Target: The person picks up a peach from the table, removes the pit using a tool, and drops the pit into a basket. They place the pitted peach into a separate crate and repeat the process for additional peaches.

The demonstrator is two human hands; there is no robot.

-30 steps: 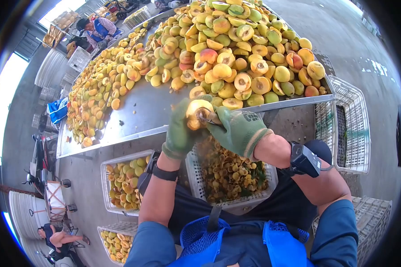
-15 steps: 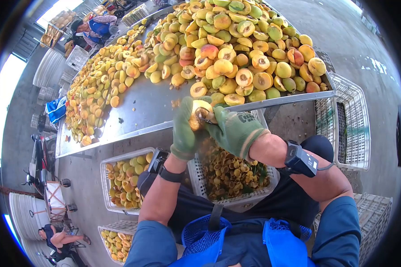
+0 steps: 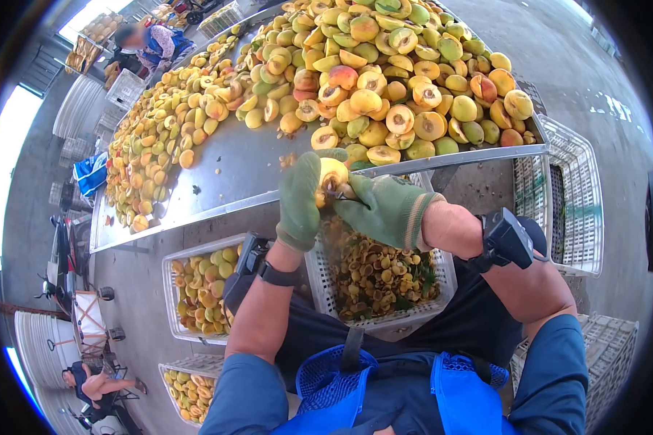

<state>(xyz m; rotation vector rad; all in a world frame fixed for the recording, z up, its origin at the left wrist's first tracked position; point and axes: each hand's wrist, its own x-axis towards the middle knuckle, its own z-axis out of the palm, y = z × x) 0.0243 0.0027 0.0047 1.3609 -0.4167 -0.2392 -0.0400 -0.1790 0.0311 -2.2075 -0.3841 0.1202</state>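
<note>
My left hand (image 3: pixel 301 199), in a green glove, is closed around a yellow peach half (image 3: pixel 333 174) held cut side towards me, just off the table's near edge. Against its brown centre presses my right hand (image 3: pixel 377 206), gloved too, its fingers closed on a small metal tool (image 3: pixel 339 193) that is mostly hidden. Directly below both hands a white crate (image 3: pixel 442 290) holds scooped-out peach pits and scraps (image 3: pixel 381 279). Beyond the hands, a big heap of halved peaches (image 3: pixel 384 80) covers much of the metal table (image 3: pixel 225 163).
White crates of peaches (image 3: pixel 209 293) stand on the floor to the left. More empty-looking plastic crates (image 3: pixel 577 203) are at the right. A person (image 3: pixel 156 47) works at the table's far left; another person (image 3: pixel 98 384) sits at lower left.
Both hands stay together at the peach half, with the right wrist turned slightly and the tool at the centre. The far person has straightened up somewhat.
</note>
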